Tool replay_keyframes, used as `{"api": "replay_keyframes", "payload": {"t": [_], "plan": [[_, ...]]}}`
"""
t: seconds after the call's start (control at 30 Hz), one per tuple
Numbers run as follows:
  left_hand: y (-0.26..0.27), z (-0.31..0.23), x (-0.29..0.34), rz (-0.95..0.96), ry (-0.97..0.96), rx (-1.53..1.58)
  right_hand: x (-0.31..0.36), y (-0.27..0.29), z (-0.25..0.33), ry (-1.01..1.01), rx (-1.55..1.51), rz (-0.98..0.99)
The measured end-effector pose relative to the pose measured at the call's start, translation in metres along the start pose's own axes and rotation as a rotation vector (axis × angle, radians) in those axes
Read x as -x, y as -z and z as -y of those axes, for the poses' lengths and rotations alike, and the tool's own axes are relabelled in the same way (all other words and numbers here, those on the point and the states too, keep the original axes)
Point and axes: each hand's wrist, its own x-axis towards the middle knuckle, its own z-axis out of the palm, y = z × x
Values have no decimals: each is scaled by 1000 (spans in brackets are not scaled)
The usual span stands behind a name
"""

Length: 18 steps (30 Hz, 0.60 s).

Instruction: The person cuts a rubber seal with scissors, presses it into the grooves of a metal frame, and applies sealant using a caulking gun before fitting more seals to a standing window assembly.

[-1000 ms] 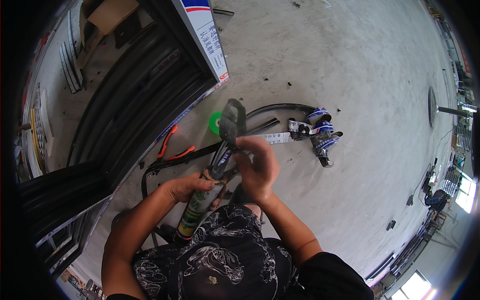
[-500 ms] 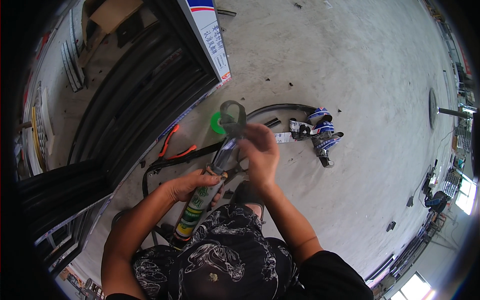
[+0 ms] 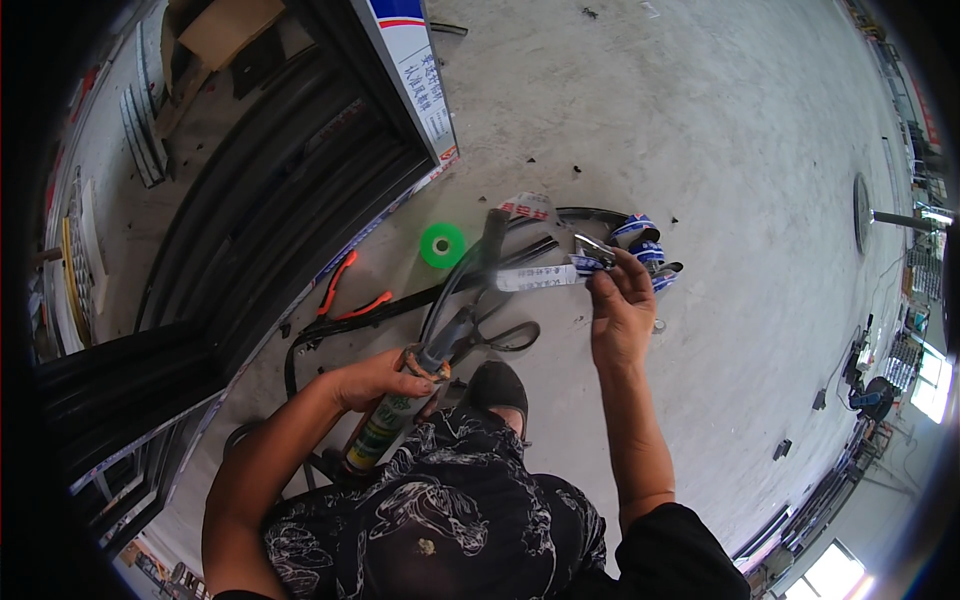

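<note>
My left hand (image 3: 372, 382) is wrapped around a sealant tube (image 3: 378, 432) with green and yellow printing. The tube slants up and away, its dark nozzle (image 3: 445, 340) pointing to the far right. My right hand (image 3: 625, 305) is well out to the right, thumb and fingers pinched on a small shiny, silvery piece (image 3: 594, 246), its exact kind unclear. Behind those fingers lie crumpled blue-and-white film strips (image 3: 645, 240). A dark strip (image 3: 490, 245), smeared by motion, rises beyond the nozzle, and a black loop (image 3: 515, 337) lies to its right.
A green tape roll (image 3: 442, 245) and orange-handled pliers (image 3: 360, 305) lie on the concrete floor (image 3: 700, 400). Long black strips (image 3: 390, 305) curve between them. At left stands a large black frame (image 3: 300, 200) with a film-covered edge. My shoe (image 3: 497, 385) is just right of the tube.
My right hand has moved from the nozzle out to the right, with the shiny piece in its fingers. Film strips shifted, uncovering the green roll. My left hand still grips the tube.
</note>
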Motion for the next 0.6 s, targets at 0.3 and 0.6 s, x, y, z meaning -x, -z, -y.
{"api": "replay_keyframes", "payload": {"t": [0.3, 0.6], "plan": [[10, -4, 37, -174, -51, -37, -34, 135, 99, 230, 642, -349], [-10, -61, 81, -357, -420, -130, -22, 167, 68, 127, 1421, -207]]}}
